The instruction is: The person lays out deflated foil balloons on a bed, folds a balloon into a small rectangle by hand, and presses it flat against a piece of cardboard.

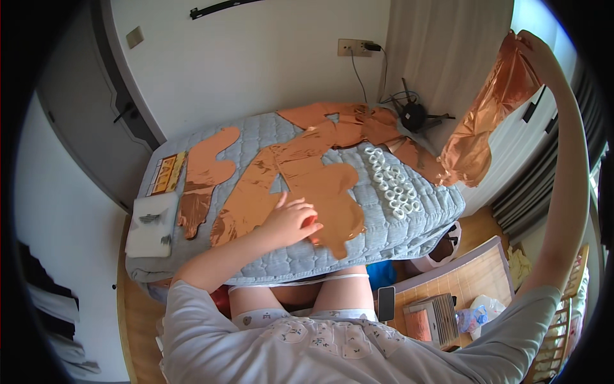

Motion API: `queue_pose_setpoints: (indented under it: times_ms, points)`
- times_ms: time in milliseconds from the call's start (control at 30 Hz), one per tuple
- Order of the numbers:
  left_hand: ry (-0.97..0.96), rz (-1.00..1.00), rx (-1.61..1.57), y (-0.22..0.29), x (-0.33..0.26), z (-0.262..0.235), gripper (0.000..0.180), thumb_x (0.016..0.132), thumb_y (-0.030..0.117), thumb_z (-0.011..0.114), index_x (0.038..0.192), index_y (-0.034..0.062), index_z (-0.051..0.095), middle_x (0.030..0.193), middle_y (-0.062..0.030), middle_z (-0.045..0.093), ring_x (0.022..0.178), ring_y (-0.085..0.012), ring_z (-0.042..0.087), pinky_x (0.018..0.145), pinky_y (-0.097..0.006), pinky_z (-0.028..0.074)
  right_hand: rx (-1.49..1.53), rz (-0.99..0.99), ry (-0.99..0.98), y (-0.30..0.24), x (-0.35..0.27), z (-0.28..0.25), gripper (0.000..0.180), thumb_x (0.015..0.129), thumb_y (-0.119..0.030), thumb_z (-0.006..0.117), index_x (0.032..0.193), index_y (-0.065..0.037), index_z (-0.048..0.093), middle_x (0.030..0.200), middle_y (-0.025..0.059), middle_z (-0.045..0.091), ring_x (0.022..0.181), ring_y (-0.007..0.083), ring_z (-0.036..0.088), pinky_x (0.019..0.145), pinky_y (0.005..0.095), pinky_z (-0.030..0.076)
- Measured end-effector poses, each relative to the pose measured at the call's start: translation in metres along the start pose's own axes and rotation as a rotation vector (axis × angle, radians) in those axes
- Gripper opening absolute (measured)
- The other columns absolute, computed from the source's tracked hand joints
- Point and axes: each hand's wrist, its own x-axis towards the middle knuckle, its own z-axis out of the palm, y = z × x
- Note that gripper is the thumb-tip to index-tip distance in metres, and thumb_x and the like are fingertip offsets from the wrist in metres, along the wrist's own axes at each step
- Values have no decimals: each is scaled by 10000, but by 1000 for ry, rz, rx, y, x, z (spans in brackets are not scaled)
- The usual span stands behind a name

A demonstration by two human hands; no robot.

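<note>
We see the quilted table (pixel 409 224) bearing flat copper foil balloons (pixel 320 185). Our right hand (pixel 540 57), raised, pinches a hanging foil balloon (pixel 480 131) below its grip. Our left hand (pixel 291 221) presses flat, fingers spread, on the foil.

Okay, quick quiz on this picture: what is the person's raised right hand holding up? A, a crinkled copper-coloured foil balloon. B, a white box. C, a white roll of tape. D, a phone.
A: the right hand pinches the top of a crinkled copper-coloured foil balloon, lifted high above the quilted blue-grey table, while the left hand rests on the flat foil shapes lying there.
</note>
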Motion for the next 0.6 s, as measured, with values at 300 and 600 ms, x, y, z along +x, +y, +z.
queue_pose_setpoints:
  times_ms: [300,600]
  points:
    - [167,-3,26,-86,-26,-9,752,855,512,756,1465,131,538,1529,-140,486,1460,-357,381,1230,-612,194,-99,-20,60,-127,55,26,256,1016,-204,575,1219,-68,648,1005,170,705,916,321,695,836,405,548]
    - [91,-61,87,-97,-42,-8,849,799,685,714,1410,111,579,1466,-179,554,1425,-386,422,1212,-644,193,17,-165,281,-365,-26,21,238,987,-203,584,1199,-134,666,964,151,711,915,378,695,788,466,554]
